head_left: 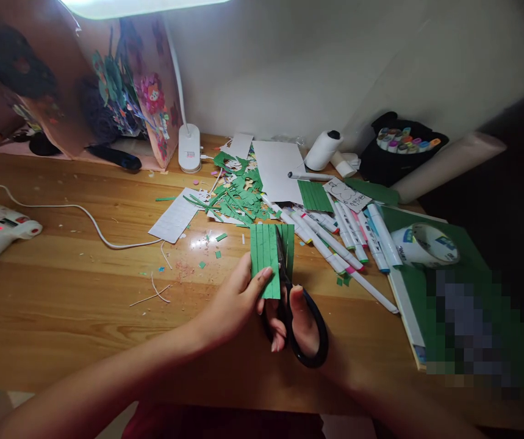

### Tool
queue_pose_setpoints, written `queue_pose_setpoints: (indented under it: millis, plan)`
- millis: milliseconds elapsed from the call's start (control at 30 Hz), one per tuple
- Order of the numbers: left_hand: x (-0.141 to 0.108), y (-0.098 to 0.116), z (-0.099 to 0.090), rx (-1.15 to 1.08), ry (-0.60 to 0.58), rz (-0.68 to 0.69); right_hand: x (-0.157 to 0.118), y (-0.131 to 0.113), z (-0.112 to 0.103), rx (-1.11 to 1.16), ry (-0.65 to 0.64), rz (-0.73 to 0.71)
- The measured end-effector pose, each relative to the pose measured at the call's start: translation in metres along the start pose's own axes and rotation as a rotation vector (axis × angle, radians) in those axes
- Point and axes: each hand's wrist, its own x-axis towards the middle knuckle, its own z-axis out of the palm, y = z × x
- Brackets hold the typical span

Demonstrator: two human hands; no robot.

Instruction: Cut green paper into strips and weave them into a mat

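Green paper [263,253] above table [83,317], long axis pointing away from body; left hand [236,296] fingers pinch its near end, right hand [305,323] fingers hold scissors [284,275], blades lengthwise.

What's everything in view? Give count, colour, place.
Lined paper: one, green, centre
Scissors: one, black, centre
Scraps: many, mostly green, back
Large sheet: one, white, back
Markers: many, white, centre right
Marker case: one, black, back right
Spool: one, white, back
Tube: one, pale, right
Tape roll: one, whitish, right
Flat boards: count unclear, green, right
Glue gun: one, white, left
Lamp: one, white, top
Decorated panels: several, pink, back left
Table: one, brown, beneath
Left hand: one, bare, holding paper
Right hand: one, bare, on scissors
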Motion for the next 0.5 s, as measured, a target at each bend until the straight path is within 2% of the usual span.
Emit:
queue_pose_setpoints:
  millis: [267,500]
  plan:
    - [0.0001,-0.0023,-0.0007,-0.001,-0.012,0.019,0.0,0.0048,0.0018,0.041,0.021,-0.028]
    - [-0.0006,0.0003,-0.002,-0.002,-0.023,0.029,-0.004,-0.0027,0.0018,-0.066,0.053,-0.082]
